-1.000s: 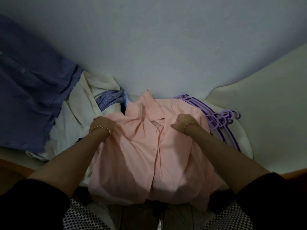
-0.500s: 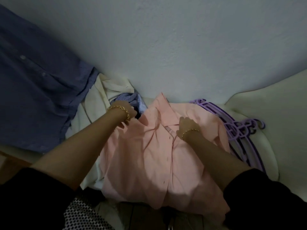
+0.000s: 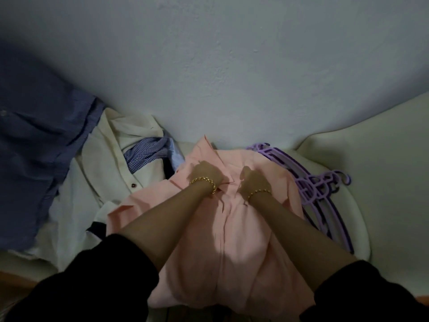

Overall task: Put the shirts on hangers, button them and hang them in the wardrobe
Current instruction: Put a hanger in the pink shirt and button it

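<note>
The pink shirt [image 3: 232, 242] lay at centre, running toward 6 o'clock. The left hand [image 3: 206, 173] and right hand [image 3: 255, 180] gripped its front near the collar, fingers curled into the fabric. Purple hangers [image 3: 321, 190] lay at its 3 o'clock.

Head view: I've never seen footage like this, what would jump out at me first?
The pink shirt spread in the middle stands out first, with the left hand and right hand side by side, both gripping its fabric near the collar. Just right of it lies a stack of purple hangers. To the left sit a cream shirt and, further left, a large blue shirt.
</note>
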